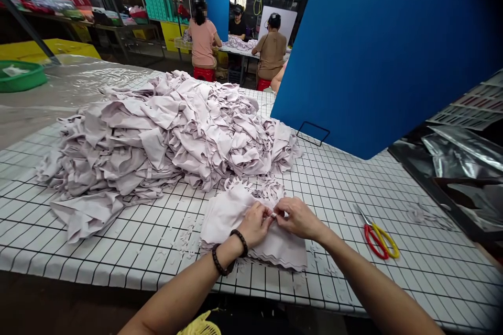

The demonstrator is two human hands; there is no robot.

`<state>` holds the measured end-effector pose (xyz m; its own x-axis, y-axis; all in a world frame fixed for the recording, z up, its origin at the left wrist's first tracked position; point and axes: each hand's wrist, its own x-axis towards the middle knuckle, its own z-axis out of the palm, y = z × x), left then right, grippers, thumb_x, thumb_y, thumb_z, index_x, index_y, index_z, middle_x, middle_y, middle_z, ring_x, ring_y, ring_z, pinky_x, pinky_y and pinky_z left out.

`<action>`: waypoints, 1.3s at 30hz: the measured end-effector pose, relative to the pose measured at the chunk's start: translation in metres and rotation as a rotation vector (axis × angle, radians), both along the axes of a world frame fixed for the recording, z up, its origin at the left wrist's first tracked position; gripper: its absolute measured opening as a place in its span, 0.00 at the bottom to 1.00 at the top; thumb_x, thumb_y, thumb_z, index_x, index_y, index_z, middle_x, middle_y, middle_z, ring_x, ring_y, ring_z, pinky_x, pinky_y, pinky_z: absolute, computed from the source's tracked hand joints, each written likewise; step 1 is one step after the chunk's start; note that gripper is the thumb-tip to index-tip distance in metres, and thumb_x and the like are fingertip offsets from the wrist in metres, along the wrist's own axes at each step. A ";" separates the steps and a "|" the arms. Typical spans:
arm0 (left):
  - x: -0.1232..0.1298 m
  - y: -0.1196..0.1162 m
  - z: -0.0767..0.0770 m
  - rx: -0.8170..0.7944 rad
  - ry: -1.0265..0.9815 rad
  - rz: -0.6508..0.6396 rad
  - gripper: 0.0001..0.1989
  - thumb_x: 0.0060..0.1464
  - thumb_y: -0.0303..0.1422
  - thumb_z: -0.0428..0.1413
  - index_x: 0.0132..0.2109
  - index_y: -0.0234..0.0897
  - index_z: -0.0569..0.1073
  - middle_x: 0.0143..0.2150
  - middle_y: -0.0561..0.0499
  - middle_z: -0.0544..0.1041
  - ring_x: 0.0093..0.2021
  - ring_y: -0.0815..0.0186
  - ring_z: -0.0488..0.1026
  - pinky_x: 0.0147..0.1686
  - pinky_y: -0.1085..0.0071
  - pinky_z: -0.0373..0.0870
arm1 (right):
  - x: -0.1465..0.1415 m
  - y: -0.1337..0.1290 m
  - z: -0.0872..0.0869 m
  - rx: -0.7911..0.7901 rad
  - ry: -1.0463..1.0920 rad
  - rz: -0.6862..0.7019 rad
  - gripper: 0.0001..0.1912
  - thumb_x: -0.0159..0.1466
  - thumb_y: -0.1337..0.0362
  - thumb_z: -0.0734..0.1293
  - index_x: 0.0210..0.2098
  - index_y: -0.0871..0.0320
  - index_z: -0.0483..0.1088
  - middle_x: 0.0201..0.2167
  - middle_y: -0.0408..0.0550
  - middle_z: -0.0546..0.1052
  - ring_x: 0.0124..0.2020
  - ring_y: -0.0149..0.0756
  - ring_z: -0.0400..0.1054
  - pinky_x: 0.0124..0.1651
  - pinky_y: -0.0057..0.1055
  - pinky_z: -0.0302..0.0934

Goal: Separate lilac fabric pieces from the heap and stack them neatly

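A neat stack of pale lilac cloth pieces (223, 214) with wavy edges lies in front of me. Over its middle, my left hand (257, 222) and my right hand (295, 215) meet with their fingertips close together. Both pinch a small bit of the top cloth piece; the exact part is partly hidden by the fingers. Dark beaded bracelets (220, 259) circle my left wrist. Behind the stack rises a large loose heap of the same cloth (188, 125). Scissors (379, 241) with one red and one yellow handle lie to the right of my right forearm.
A checked cloth (341, 193) covers the table, with small scraps scattered around the stack. A large blue panel (377, 57) stands at the back right on a wire stand (313, 132). A green basin (21, 77) sits far left. Several people work at another table behind.
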<state>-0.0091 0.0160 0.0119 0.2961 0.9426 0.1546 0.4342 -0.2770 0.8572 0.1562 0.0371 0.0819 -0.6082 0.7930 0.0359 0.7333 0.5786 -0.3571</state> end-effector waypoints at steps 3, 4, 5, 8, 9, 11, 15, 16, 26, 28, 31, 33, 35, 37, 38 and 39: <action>0.000 0.000 -0.001 0.009 0.029 -0.001 0.01 0.54 0.28 0.52 0.34 0.36 0.68 0.35 0.49 0.68 0.36 0.66 0.65 0.38 0.67 0.65 | 0.000 0.000 -0.010 -0.047 0.128 -0.037 0.05 0.57 0.68 0.62 0.27 0.58 0.69 0.25 0.45 0.72 0.30 0.33 0.64 0.37 0.30 0.55; -0.001 0.000 -0.001 0.016 0.038 -0.001 0.01 0.54 0.27 0.52 0.34 0.36 0.67 0.35 0.49 0.67 0.35 0.66 0.65 0.38 0.67 0.64 | 0.000 0.000 -0.013 -0.080 0.172 -0.055 0.05 0.57 0.68 0.62 0.28 0.58 0.69 0.25 0.45 0.72 0.29 0.32 0.64 0.36 0.29 0.56; -0.001 0.000 -0.002 0.024 0.045 0.000 0.01 0.54 0.28 0.52 0.34 0.36 0.67 0.35 0.49 0.67 0.35 0.66 0.65 0.38 0.67 0.64 | 0.001 0.000 -0.015 -0.119 0.213 -0.076 0.05 0.58 0.68 0.62 0.28 0.58 0.69 0.26 0.45 0.72 0.29 0.32 0.64 0.35 0.29 0.57; 0.000 0.000 -0.003 0.042 0.040 0.012 0.03 0.55 0.29 0.51 0.33 0.37 0.67 0.35 0.50 0.67 0.35 0.66 0.65 0.38 0.67 0.64 | 0.006 0.001 -0.017 -0.224 0.264 -0.127 0.07 0.60 0.65 0.61 0.30 0.58 0.70 0.29 0.45 0.73 0.30 0.32 0.65 0.34 0.28 0.58; 0.000 0.000 -0.004 0.044 0.026 0.012 0.03 0.55 0.30 0.51 0.33 0.37 0.67 0.35 0.50 0.67 0.36 0.66 0.65 0.38 0.67 0.64 | 0.008 0.002 -0.015 -0.239 0.243 -0.128 0.07 0.60 0.64 0.61 0.31 0.58 0.70 0.29 0.45 0.73 0.31 0.32 0.65 0.34 0.28 0.58; 0.000 -0.001 -0.003 0.026 -0.019 0.015 0.03 0.55 0.31 0.52 0.38 0.37 0.67 0.36 0.50 0.67 0.36 0.66 0.65 0.39 0.67 0.65 | 0.014 0.004 -0.008 -0.222 0.147 -0.115 0.07 0.60 0.63 0.61 0.31 0.57 0.70 0.30 0.45 0.74 0.32 0.33 0.65 0.36 0.30 0.58; -0.002 -0.007 0.007 -0.022 -0.145 0.090 0.20 0.51 0.32 0.56 0.51 0.37 0.62 0.38 0.50 0.67 0.31 0.69 0.65 0.36 0.69 0.67 | 0.019 0.007 0.011 0.009 -0.092 -0.164 0.09 0.60 0.68 0.60 0.40 0.56 0.68 0.37 0.47 0.73 0.38 0.37 0.65 0.40 0.34 0.55; -0.003 -0.010 0.011 0.003 -0.169 0.119 0.20 0.50 0.31 0.55 0.51 0.37 0.62 0.39 0.49 0.67 0.31 0.69 0.66 0.36 0.69 0.67 | 0.017 0.009 0.014 0.073 -0.118 -0.185 0.12 0.60 0.71 0.59 0.42 0.56 0.67 0.40 0.49 0.72 0.39 0.37 0.65 0.40 0.34 0.55; -0.036 -0.010 0.020 0.093 -0.220 0.326 0.07 0.54 0.26 0.48 0.39 0.36 0.69 0.36 0.50 0.69 0.29 0.70 0.66 0.30 0.73 0.65 | -0.081 0.090 -0.015 -0.001 0.013 0.191 0.20 0.58 0.75 0.60 0.48 0.56 0.69 0.42 0.49 0.68 0.42 0.35 0.64 0.44 0.30 0.57; -0.038 -0.009 0.014 0.074 -0.246 0.317 0.08 0.55 0.27 0.47 0.41 0.36 0.69 0.38 0.49 0.70 0.30 0.70 0.67 0.31 0.73 0.66 | -0.095 0.105 -0.023 -0.033 0.025 0.258 0.16 0.57 0.73 0.63 0.43 0.56 0.73 0.39 0.48 0.67 0.40 0.34 0.64 0.43 0.29 0.58; -0.039 -0.008 0.009 0.051 -0.279 0.308 0.08 0.55 0.27 0.47 0.41 0.36 0.69 0.38 0.49 0.71 0.32 0.70 0.68 0.31 0.74 0.66 | -0.101 0.115 -0.028 -0.008 0.085 0.271 0.12 0.56 0.72 0.64 0.38 0.58 0.75 0.36 0.47 0.67 0.38 0.33 0.64 0.42 0.28 0.58; -0.039 -0.008 0.007 0.038 -0.296 0.303 0.08 0.55 0.27 0.48 0.41 0.36 0.70 0.38 0.49 0.71 0.33 0.69 0.68 0.31 0.74 0.66 | -0.098 0.118 -0.026 0.018 0.125 0.265 0.10 0.56 0.71 0.65 0.37 0.58 0.75 0.37 0.48 0.67 0.39 0.33 0.64 0.44 0.28 0.58; -0.040 -0.008 0.007 0.027 -0.312 0.302 0.08 0.55 0.27 0.48 0.40 0.36 0.70 0.38 0.50 0.71 0.34 0.69 0.69 0.32 0.74 0.66 | -0.091 0.122 -0.020 -0.009 0.138 0.277 0.08 0.57 0.67 0.66 0.36 0.57 0.76 0.40 0.49 0.68 0.41 0.34 0.64 0.46 0.30 0.58; -0.040 -0.008 0.007 0.019 -0.329 0.301 0.08 0.55 0.27 0.48 0.40 0.36 0.70 0.38 0.50 0.71 0.34 0.69 0.69 0.33 0.74 0.66 | -0.082 0.129 -0.012 -0.086 0.110 0.292 0.07 0.56 0.61 0.69 0.32 0.56 0.77 0.42 0.49 0.69 0.44 0.38 0.64 0.48 0.33 0.57; -0.040 -0.008 0.007 0.015 -0.336 0.300 0.08 0.55 0.27 0.48 0.40 0.35 0.71 0.38 0.50 0.71 0.34 0.69 0.69 0.33 0.74 0.66 | -0.078 0.133 -0.006 -0.130 0.092 0.295 0.08 0.55 0.58 0.70 0.30 0.56 0.77 0.42 0.50 0.69 0.44 0.39 0.63 0.49 0.34 0.57; -0.040 -0.008 0.007 0.013 -0.342 0.300 0.08 0.55 0.27 0.48 0.40 0.35 0.71 0.37 0.50 0.71 0.34 0.69 0.69 0.33 0.74 0.66 | -0.075 0.136 0.000 -0.177 0.080 0.296 0.10 0.53 0.56 0.71 0.28 0.57 0.77 0.42 0.50 0.70 0.45 0.41 0.63 0.49 0.35 0.57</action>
